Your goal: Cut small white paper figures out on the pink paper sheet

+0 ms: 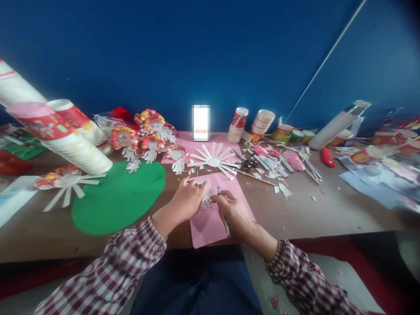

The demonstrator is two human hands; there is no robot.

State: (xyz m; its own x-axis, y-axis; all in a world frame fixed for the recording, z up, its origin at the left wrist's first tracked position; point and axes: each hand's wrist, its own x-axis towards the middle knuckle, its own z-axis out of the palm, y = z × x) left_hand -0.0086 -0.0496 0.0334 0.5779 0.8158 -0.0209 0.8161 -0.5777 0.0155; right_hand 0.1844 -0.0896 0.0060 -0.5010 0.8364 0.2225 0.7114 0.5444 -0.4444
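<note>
A small white paper figure cutout [206,199] lies on a pink sheet [205,229] in front of me. My left hand [189,196] bends its fingers over the cutout's left side and grips it against the sheet. From the right, my right hand [236,212] reaches to the cutout's edge, thumb and finger close together. A slim pen [226,226] runs through that hand, its top near the fingers and its other end below the palm. Just beyond my hands is a white paper piece cut into rays [213,162]. Beside it stands a finished figure with a colourful ring [178,161].
A green oval sheet [121,201] lies left, with ringed paper figures [151,144] behind it. Stacked paper cups [75,146] lean far left; more cups [262,124] stand at the back. Black scissors [248,165], a wooden stick [259,177] and paper scraps [285,190] lie right.
</note>
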